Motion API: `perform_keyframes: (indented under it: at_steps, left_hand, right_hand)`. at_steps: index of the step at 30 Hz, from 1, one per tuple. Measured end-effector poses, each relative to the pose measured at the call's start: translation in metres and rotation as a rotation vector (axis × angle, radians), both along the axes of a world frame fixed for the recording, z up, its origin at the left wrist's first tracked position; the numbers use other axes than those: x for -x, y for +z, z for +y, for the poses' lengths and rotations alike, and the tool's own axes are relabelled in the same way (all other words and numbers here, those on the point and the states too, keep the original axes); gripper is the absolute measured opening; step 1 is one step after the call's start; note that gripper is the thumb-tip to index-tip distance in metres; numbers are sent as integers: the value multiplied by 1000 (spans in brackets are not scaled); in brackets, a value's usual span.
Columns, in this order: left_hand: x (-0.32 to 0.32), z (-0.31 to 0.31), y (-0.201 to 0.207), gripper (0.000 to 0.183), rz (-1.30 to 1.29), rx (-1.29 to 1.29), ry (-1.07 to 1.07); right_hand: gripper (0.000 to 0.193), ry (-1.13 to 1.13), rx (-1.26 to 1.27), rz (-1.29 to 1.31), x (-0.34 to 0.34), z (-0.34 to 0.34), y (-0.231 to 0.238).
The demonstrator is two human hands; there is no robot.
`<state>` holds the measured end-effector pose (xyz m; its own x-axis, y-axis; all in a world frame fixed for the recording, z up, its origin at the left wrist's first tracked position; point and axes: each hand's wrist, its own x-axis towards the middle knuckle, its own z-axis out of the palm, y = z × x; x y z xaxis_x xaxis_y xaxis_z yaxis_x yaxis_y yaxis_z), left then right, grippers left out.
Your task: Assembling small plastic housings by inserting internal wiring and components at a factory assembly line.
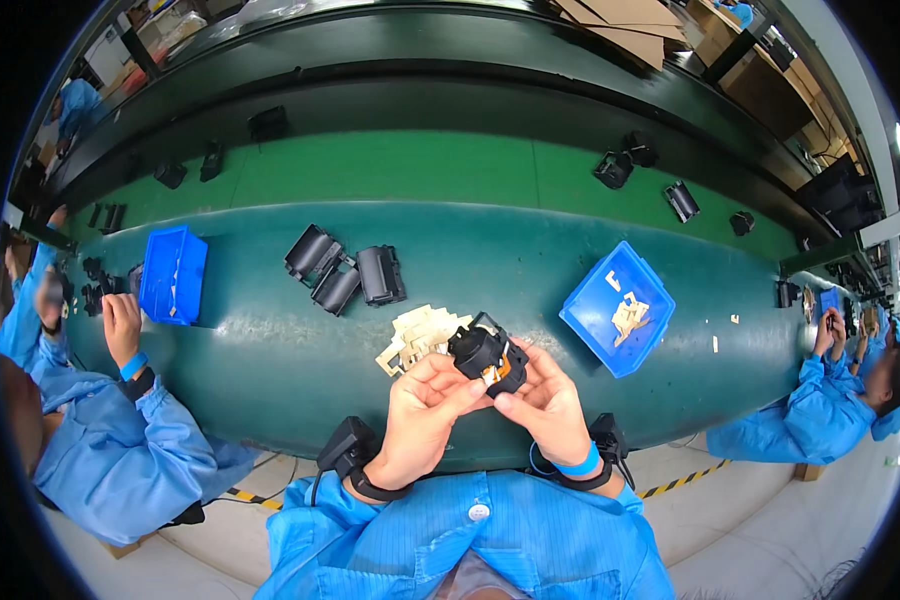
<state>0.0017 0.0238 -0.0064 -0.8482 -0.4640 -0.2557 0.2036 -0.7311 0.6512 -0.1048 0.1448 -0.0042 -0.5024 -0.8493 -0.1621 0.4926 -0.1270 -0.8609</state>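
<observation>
green table (pixel 480 240), one: its near edge runs before the wearer; it carries the lot.
blue bin (pixel 592 300), one: right of the table's middle, set askew, cream pieces inside.
second blue bin (pixel 195 280), one: toward the table's left end.
black housings (pixel 380 275), three: loose group, left of centre, between far and near edges.
left hand (pixel 425 410), one: fingers grasping the left and near side of the black assembly; nearer hand to the heap.
right hand (pixel 550 405), one: fingers wrapped on the assembly's right side, thumb at its near side.
cream heap (pixel 420 335), one: just past the left fingers toward the far edge, left of the assembly; contact cannot be told.
black assembly (pixel 482 350), one: held between both hands over the table's near half; long axis seems slanted, far-left to near-right.
orange-and-white insert (pixel 493 374), one: on its near side, beside the left thumb.
</observation>
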Motion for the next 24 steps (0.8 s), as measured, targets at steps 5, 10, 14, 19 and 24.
perform_keyframes:
  at_steps: [5,10,14,19,24]
  left_hand:
    - [2,5,3,37,-40,263,161]
    - [-1,2,5,42,-119,637,255]
    - [-6,-5,4,30,-129,623,241]
    - [-7,-16,0,22,-97,463,110]
    - [-9,-21,7,23,-156,553,63]
  right_hand:
    - [58,-116,-55,161,-4,-4,-10]
    - [60,-95,-106,302,-6,-4,-5]
    - [61,-86,-146,357,-4,-2,-3]
    - [58,-50,-179,381,5,2,-4]
    - [57,-9,-218,352,10,4,0]
